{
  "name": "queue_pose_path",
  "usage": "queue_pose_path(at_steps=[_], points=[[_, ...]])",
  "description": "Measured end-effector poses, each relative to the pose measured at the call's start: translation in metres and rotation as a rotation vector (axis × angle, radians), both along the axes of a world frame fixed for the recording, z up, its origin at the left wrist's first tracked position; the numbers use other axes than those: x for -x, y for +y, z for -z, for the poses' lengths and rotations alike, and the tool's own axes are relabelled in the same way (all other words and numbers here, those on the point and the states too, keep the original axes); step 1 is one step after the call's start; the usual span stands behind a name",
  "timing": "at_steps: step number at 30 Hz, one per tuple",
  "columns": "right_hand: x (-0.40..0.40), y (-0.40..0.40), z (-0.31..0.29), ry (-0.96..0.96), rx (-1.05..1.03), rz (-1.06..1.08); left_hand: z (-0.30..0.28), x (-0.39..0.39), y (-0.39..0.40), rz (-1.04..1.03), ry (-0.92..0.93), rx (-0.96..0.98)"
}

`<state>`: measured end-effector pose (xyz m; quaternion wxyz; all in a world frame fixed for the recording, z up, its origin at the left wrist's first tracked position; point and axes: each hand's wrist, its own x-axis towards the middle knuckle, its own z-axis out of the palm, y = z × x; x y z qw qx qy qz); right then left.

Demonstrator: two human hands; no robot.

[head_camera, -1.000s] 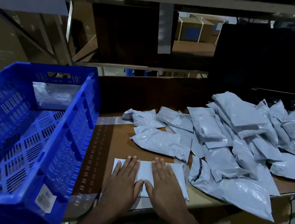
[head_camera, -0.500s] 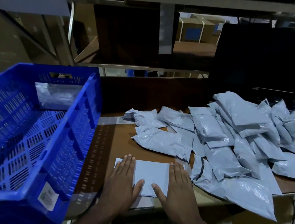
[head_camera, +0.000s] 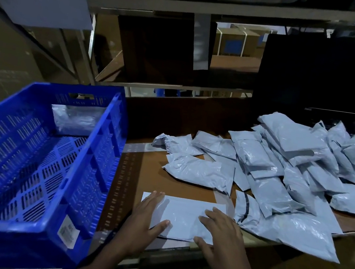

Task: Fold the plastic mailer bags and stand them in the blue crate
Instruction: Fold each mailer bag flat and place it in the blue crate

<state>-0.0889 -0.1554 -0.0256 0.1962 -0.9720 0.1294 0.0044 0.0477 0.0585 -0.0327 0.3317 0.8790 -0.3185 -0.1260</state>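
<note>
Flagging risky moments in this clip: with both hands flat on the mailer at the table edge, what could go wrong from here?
1. The mailer lies at the table's front edge; a push from the left hand or right hand might slide it off.
2. The unfolded pile overhangs beside it and may slip.
3. The blue crate looks tilted, so stood bags could topple.

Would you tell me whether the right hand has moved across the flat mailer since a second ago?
Yes: the right hand slid rightward, away from the left hand.
</note>
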Motion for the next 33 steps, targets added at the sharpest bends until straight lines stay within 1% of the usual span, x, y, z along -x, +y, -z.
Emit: queue_pose_path(at_steps=[5,7,10,12,14,16,19,21,23,25,28,31,33], points=[[-0.012,-0.001,0.005,-0.154,-0.049,0.043,-0.007,0.010,0.003,0.085,-0.084,-0.048],[-0.017,-0.002,0.002,-0.256,-0.095,0.063,-0.007,0.013,0.005,0.065,-0.113,-0.036],[-0.024,-0.004,-0.006,-0.388,-0.203,0.079,-0.008,0.010,0.009,-0.005,-0.209,0.049],[-0.028,-0.007,-0.016,-0.400,-0.261,0.081,-0.017,0.006,0.011,-0.085,-0.255,0.107],[-0.030,-0.011,-0.026,-0.414,-0.313,0.071,-0.034,0.003,0.012,-0.152,-0.243,0.139],[-0.029,-0.017,-0.038,-0.375,-0.415,0.056,-0.049,0.000,0.013,-0.202,-0.245,0.195],[-0.026,-0.030,-0.054,-0.301,-0.554,0.064,-0.065,-0.003,0.013,-0.310,-0.118,0.344],[-0.028,-0.036,-0.058,-0.329,-0.571,0.116,-0.070,-0.005,0.010,-0.386,-0.074,0.383],[-0.034,-0.038,-0.054,-0.361,-0.471,0.175,-0.066,-0.008,0.005,-0.455,-0.080,0.342],[-0.042,-0.035,-0.048,-0.323,-0.339,0.201,-0.057,-0.008,0.001,-0.494,-0.059,0.285],[-0.049,-0.026,-0.039,-0.253,-0.092,0.170,-0.040,-0.004,-0.004,-0.443,-0.087,0.119],[-0.053,-0.023,-0.029,-0.206,0.203,0.115,-0.032,0.000,-0.007,-0.441,-0.217,-0.090],[-0.054,-0.019,-0.024,-0.215,0.258,0.129,-0.028,0.003,-0.009,-0.433,-0.367,-0.162]])
